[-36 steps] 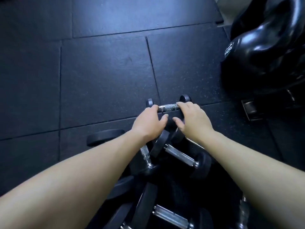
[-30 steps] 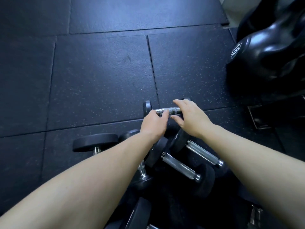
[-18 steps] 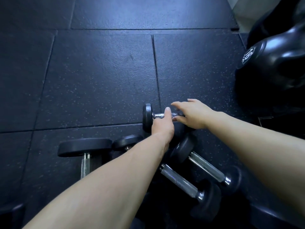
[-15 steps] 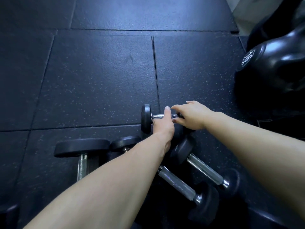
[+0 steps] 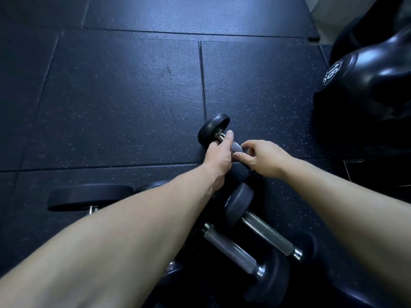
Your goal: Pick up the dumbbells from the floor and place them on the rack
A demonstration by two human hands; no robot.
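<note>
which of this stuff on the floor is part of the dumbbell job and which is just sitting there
Job:
small dumbbell, gripped by left hand and right hand
two chrome-handled dumbbells
upright dumbbell

Just there:
kettlebell marked 16
rubber floor tiles

a small dumbbell (image 5: 222,136) with black round heads and a knurled chrome handle lies farthest out on the dark rubber floor (image 5: 124,96), tilted so its far head points up-left, its near head hidden. nearer, two larger dumbbells (image 5: 264,232) lie side by side, handles running diagonally toward lower right. another dumbbell (image 5: 89,197) stands at left, its flat black head facing up.
</note>
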